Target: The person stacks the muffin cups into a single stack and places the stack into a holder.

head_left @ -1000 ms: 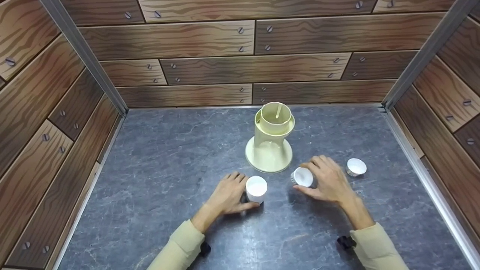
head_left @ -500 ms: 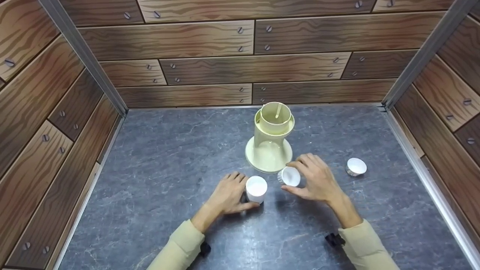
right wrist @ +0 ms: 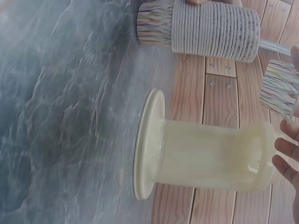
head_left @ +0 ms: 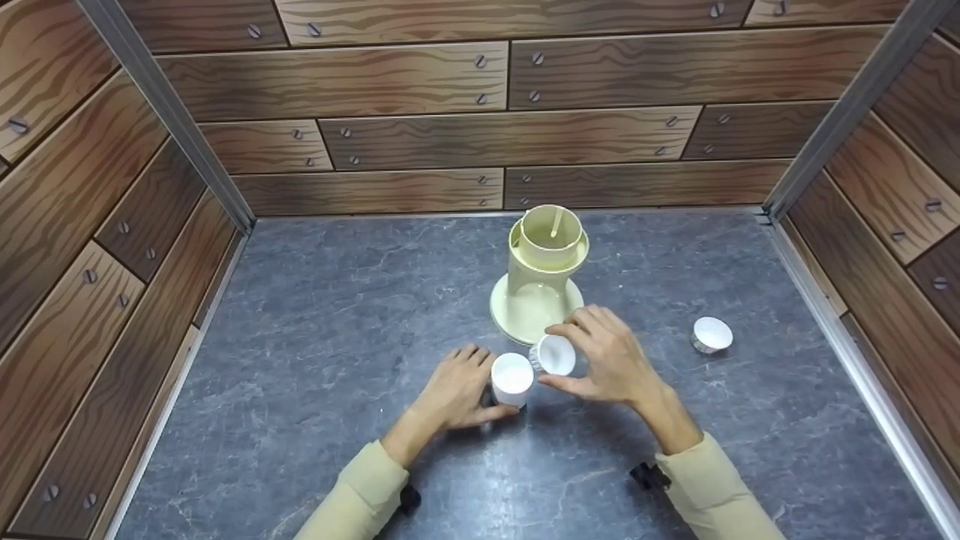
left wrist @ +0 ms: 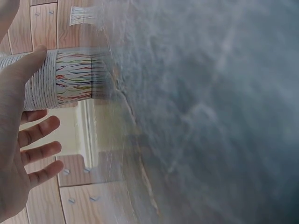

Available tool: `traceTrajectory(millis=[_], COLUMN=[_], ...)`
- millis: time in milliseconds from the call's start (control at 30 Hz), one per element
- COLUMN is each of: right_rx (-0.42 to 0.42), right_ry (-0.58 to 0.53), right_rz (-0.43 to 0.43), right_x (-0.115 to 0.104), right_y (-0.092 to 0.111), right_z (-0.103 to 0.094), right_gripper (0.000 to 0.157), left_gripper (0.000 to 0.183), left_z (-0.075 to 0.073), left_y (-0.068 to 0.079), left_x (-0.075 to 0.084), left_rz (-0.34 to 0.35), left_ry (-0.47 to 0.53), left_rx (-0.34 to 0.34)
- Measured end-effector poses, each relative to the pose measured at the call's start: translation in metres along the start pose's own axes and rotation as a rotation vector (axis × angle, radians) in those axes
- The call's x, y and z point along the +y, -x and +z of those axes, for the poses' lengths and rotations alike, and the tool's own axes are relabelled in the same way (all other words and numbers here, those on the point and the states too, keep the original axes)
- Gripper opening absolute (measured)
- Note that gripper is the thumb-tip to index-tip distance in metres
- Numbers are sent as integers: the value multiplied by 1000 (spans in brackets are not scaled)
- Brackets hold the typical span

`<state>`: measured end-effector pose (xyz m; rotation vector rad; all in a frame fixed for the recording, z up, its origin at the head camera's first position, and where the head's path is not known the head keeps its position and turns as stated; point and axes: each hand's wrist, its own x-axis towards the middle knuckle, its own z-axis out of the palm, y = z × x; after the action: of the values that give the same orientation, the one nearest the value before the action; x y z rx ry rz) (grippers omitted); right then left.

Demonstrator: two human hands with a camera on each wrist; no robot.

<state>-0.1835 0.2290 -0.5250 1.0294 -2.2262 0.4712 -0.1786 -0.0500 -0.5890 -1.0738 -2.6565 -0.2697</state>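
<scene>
A tall stack of nested paper cups point(head_left: 513, 381), white with coloured squiggles low on its side, stands upright on the table. My left hand point(head_left: 454, 390) grips the stack from the left, its thumb laid against the near side; the other fingers extend behind in the left wrist view. Between thumb and fingers, my right hand point(head_left: 607, 360) pinches a single paper cup point(head_left: 555, 355), mouth up and slightly tilted. In the right wrist view this cup point(right wrist: 279, 88) is above the stack's top level, off to its side.
Behind the hands stands a cream cylindrical holder point(head_left: 544, 277) with a wide round base and an open inner tube. Another paper cup point(head_left: 712, 334) sits upright at the right. Wood-patterned walls point(head_left: 412, 139) with metal edging bound the dark marbled table point(head_left: 337, 300).
My right hand has moved left with the paper cup, from beside the lone cup's side toward the stack. The left hand and the stack have stayed in place.
</scene>
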Motion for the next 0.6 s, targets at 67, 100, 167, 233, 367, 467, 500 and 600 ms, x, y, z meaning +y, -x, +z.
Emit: traceTrajectory(millis=[67,100,167,233,367,467,500,600], right_rx=[-1,-1,-3,-4,-12,-18,-20,-20], right_ry=[-7,-11,-14,-20,-24,-21,-20,-16], right_rz=[-8,-12,-24,-37,-55,-64,-67,-78], right_x=[-3,-5,-8,-12,-16,-19,-20,-22], right_y=[-2,-3,-6,-8,-11,-13,-14,-15], right_z=[1,2,4,6,10,13,14,16], right_gripper=[66,66,66,66,66,65,64,64], left_gripper=[75,75,74,73,73,72,72,73], left_z=[0,0,0,0,0,0,0,-1], left_y=[0,0,0,1,1,1,1,1], left_x=[0,0,0,0,0,0,0,0], left_rz=[5,8,13,16,20,23,23,19], left_ry=[-10,-13,-19,-22,-31,-47,-53,-69], left_rx=[9,12,17,20,26,33,31,23])
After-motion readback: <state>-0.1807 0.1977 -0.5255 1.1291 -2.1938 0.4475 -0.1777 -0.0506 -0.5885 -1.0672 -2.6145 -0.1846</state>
